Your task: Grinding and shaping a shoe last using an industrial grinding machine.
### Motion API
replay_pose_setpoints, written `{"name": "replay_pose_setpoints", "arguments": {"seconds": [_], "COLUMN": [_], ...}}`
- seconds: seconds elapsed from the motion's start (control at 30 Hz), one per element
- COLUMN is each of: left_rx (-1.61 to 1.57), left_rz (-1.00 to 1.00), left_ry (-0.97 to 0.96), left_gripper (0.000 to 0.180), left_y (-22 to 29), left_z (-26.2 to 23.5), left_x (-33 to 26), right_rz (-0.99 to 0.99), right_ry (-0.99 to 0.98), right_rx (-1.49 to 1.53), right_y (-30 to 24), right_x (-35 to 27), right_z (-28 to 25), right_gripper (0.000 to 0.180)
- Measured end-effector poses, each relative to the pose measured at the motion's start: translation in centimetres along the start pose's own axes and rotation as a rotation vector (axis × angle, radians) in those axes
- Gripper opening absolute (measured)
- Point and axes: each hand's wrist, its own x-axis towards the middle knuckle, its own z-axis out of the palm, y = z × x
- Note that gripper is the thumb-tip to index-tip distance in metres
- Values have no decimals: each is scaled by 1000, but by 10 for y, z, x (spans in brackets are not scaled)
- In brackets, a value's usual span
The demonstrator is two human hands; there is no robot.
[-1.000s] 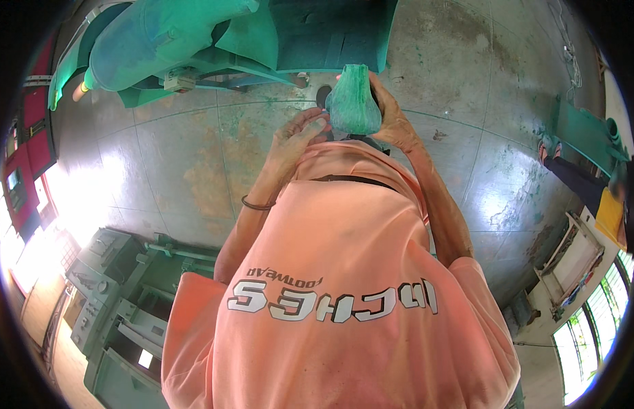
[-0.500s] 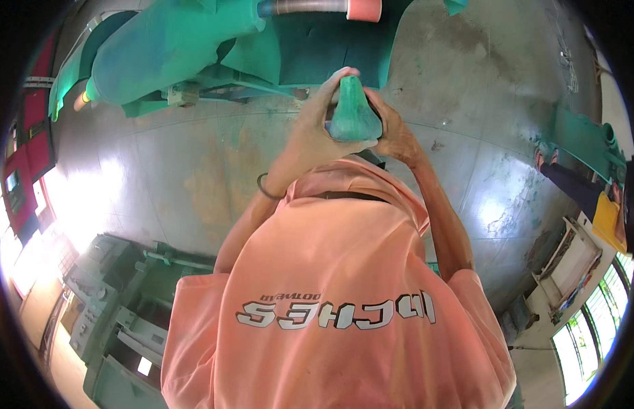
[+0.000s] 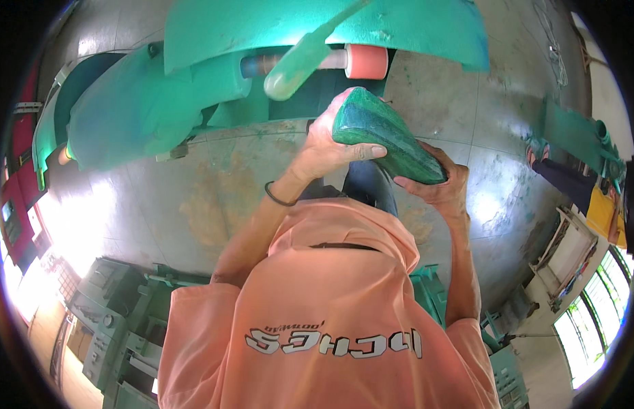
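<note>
Both of my hands grip a green tapered block [image 3: 392, 133], rounded along its edges and shaped rather like a shoe last. It is held tilted in front of my waist, its broad striped face turned up. My left hand [image 3: 323, 146] wraps the upper left end, thumb laid along the lower edge. At the narrower lower right end my right hand [image 3: 443, 184] closes with thumb and fingers. Just beyond the block is a pink roller [image 3: 366, 62] on a metal shaft, apart from it. The undersides of the block and some fingers are hidden.
A green machine hood [image 3: 399, 27] arches over the roller, with a pale bulb-shaped piece [image 3: 289, 75] hanging before it. A large green bag-like cover [image 3: 139, 109] lies left. Behind me stands a grey-green machine [image 3: 102, 313]. Another person in yellow [image 3: 603, 211] is far right.
I have come nearer the machine, and its roller and hood show more fully. The block has turned from upright to slanting right, and my right hand has moved right and lower with it.
</note>
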Motion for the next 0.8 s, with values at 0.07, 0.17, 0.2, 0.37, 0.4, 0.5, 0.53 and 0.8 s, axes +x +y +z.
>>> {"name": "replay_pose_setpoints", "arguments": {"seconds": [0.07, 0.17, 0.2, 0.37, 0.4, 0.5, 0.53, 0.8], "left_rx": [111, 36, 12, -42, -70, 82, 79, -55], "left_rz": [-44, -122, -141, -128, -132, -205, -209, -277], "left_ry": [-1, 53, 76, 170, 190, 124, 129, 160], "left_gripper": [87, 83, 82, 77, 75, 79, 79, 82], "left_y": [5, 7, 9, 8, 7, 15, 15, 40], "left_z": [-5, 2, 4, 12, 13, 4, 5, 15], "left_x": [12, 21, 23, 26, 25, 30, 30, 23], "right_rz": [-4, -12, -19, -22, -33, -93, -91, -114], "right_ry": [-29, -84, -115, -157, -181, -190, -197, -222], "right_rx": [-28, -81, -106, -120, -149, -184, -183, -152], "right_y": [-2, -9, -10, -13, -12, -9, -9, -16], "right_x": [16, 36, 40, 52, 54, 61, 62, 66], "right_z": [-12, -25, -27, -36, -37, -37, -37, -45], "right_gripper": [75, 69, 66, 65, 65, 65, 65, 64]}}
